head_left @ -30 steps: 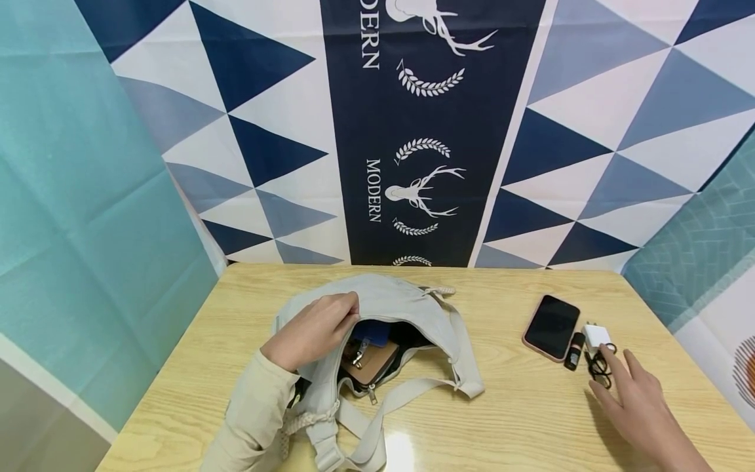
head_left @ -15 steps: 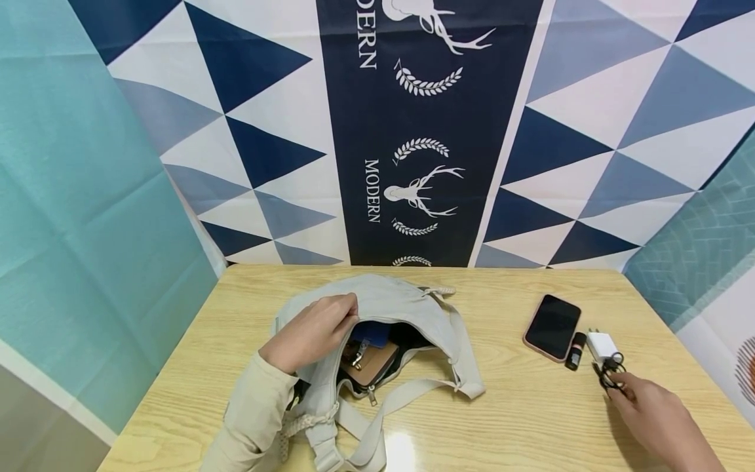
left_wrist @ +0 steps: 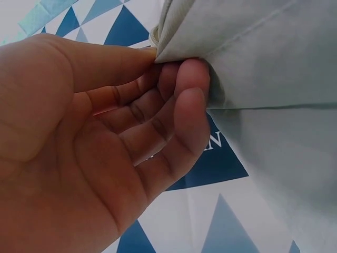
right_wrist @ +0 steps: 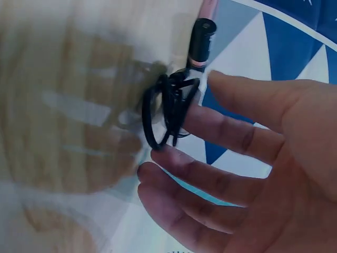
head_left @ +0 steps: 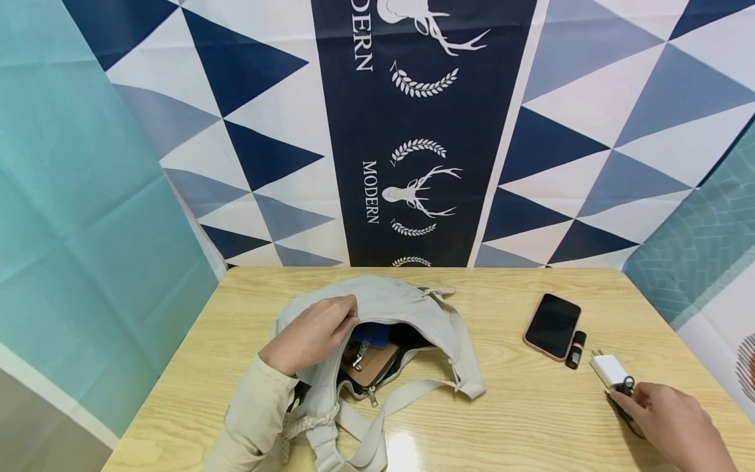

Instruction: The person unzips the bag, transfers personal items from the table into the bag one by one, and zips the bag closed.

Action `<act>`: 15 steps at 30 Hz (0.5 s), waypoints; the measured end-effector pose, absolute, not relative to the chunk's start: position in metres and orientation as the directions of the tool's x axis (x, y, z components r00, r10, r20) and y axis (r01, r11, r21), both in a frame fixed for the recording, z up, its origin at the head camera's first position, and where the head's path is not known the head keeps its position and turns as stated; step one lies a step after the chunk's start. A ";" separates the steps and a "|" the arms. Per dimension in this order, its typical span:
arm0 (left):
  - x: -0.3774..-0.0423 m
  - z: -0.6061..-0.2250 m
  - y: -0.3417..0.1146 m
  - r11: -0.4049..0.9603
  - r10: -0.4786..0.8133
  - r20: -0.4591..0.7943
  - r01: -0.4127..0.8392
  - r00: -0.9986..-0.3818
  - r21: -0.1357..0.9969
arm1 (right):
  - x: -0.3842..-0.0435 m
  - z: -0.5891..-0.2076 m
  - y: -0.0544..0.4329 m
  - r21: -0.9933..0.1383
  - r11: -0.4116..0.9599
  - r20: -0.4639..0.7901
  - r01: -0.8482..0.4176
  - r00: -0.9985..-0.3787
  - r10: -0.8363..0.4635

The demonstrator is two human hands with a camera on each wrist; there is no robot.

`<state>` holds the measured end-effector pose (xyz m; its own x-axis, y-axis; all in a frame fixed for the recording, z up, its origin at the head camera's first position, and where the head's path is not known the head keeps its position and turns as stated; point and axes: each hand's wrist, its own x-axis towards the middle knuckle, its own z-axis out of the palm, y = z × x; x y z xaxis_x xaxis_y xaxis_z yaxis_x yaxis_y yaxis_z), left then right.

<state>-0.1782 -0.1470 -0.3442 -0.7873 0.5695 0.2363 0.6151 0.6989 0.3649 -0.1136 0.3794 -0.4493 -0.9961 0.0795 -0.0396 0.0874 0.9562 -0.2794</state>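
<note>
A light grey shoulder bag (head_left: pixel 377 295) lies on the wooden table with its zipped mouth open. My left hand (head_left: pixel 312 334) pinches the upper edge of that mouth between thumb and fingers; the left wrist view shows the bag's fabric (left_wrist: pixel 263 58) between them. Inside the bag are a brown wallet-like item (head_left: pixel 374 364) and a blue item (head_left: pixel 373 333), with a small metal clasp on top. At the table's right, my right hand (head_left: pixel 675 419) pinches a coiled black cable (right_wrist: pixel 171 105) beside a white plug charger (head_left: pixel 610 368). The charger's lower end is partly hidden by the cable.
A phone (head_left: pixel 552 326) lies face up right of the bag. Touching or very near its side is a small black tube (head_left: pixel 576 349) with a pinkish band. The bag's strap (head_left: pixel 407 393) loops across the table front. A patterned cloth (head_left: pixel 425 131) hangs behind the table.
My right hand has come to grip the black cable and has shifted right and towards me. The white charger has moved the same way and turned. My left hand stays on the bag's edge.
</note>
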 end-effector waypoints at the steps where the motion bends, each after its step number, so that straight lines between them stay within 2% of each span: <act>1: -0.178 -0.344 -0.147 0.699 0.569 0.236 0.615 -0.787 0.365 | -0.113 -0.449 0.379 -0.280 0.955 -0.049 0.094 -0.995 0.083; 11: -0.178 -0.343 -0.148 0.695 0.574 0.238 0.620 -0.783 0.365 | -0.118 -0.453 0.381 -0.334 0.928 -0.154 0.164 -0.981 0.118; 15: -0.178 -0.342 -0.147 0.690 0.581 0.239 0.627 -0.778 0.362 | -0.117 -0.451 0.382 -0.314 0.940 -0.140 0.135 -0.986 0.095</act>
<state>-0.1784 -0.1466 -0.3419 -0.7781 0.5811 0.2386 0.6265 0.6901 0.3622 -0.1173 0.3822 -0.4508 -0.9856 0.0946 -0.1398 0.1348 0.9399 -0.3138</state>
